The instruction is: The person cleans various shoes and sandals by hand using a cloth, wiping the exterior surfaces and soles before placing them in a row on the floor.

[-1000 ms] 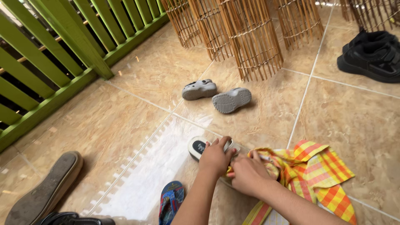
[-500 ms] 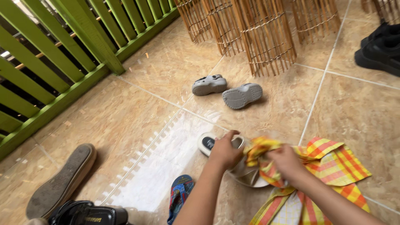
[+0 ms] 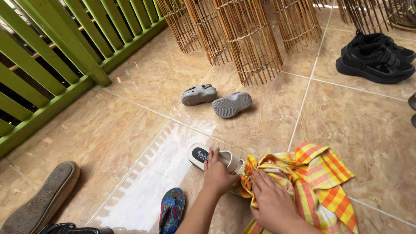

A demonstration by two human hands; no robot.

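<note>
My left hand [image 3: 218, 175] grips a cream slide sandal [image 3: 213, 157] with a dark insole that lies on the tiled floor. My right hand [image 3: 271, 203] presses flat on a yellow, orange and red checked cloth [image 3: 313, 179], bunched against the sandal's near end. The front part of the sandal is hidden under the cloth and my hands.
Two small grey clogs [image 3: 215, 99] lie further out, one sole-up. Woven cane cylinders [image 3: 247, 39] stand behind them. Black shoes [image 3: 373, 57] sit at the far right. A green slatted railing [image 3: 52, 65] borders the left. A colourful flip-flop [image 3: 171, 210] and an upturned shoe sole [image 3: 40, 201] lie near me.
My right hand has come down from lifting the bunched cloth and now lies flat on it beside the sandal. My left hand has stayed on the sandal.
</note>
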